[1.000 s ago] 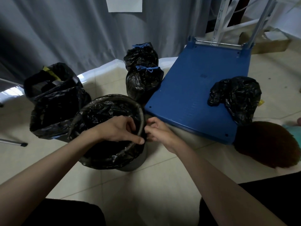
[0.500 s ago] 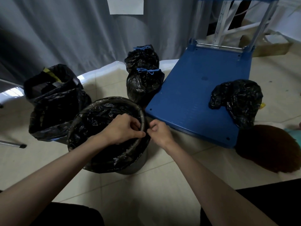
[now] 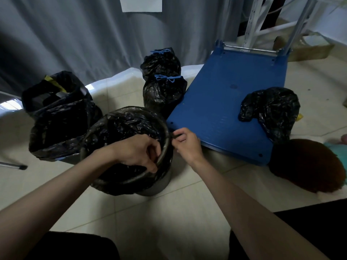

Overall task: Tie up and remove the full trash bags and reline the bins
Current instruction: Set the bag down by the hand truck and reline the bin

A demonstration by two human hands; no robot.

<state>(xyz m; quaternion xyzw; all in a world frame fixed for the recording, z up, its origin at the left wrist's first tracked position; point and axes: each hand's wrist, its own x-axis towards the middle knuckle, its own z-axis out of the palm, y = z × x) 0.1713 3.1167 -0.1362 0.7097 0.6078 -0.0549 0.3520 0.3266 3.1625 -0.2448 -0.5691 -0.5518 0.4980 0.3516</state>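
Black liner (image 3: 120, 128) in the bin (image 3: 157, 186) | my left hand (image 3: 137, 152) curls over its near-right rim | right hand (image 3: 185, 143) pinches liner edge just outside | both touching it

bin (image 3: 154, 186) left of cart (image 3: 231, 109), bag (image 3: 272, 109) on cart

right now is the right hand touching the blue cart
Cannot tell. In the head view the right hand pinches the liner's edge beside the blue cart corner; the hand overlaps the cart's near edge, hiding any gap.
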